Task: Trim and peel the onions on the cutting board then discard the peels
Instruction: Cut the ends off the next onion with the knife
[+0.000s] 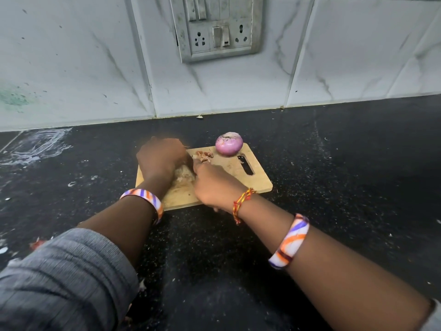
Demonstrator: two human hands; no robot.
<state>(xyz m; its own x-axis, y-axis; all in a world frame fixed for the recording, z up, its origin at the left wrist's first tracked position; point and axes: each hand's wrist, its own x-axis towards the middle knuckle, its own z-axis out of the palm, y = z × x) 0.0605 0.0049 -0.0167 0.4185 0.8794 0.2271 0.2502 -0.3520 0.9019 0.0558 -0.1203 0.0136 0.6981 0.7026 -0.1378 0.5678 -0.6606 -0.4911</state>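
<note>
Head view, looking down at a black speckled countertop [238,247] with a wooden cutting board [250,185] set near the tiled wall [83,68].

Left hand [161,158] was over the board's left part, knuckles up, fingers curled down and under. What they closed on was hidden by the hand itself, so grip unclear. Blur at the hand's far edge.

Right hand [216,187] was at the board's near-middle, touching or almost touching the left hand, fingertips pointed toward a pale heap of onion peels [185,176] lying between the two hands. Whether the fingers pinched the peel or only pressed on it: could not tell.

A few reddish-brown peel scraps [204,155] lay on the board just beyond the right fingertips.

One peeled purple onion [229,143] sat at the board's far edge, right of the hands and apart from them, just above the board's handle slot [245,164]. Cut face up, skin off.

Both wrists wore striped orange-purple-white bangles [290,242]; right wrist also had a red-yellow thread [241,201]. Grey sleeve [59,278] pushed up on the left arm.

Small white flecks scattered on the counter. Switch-and-socket panel [217,27] on the wall above the board.
</note>
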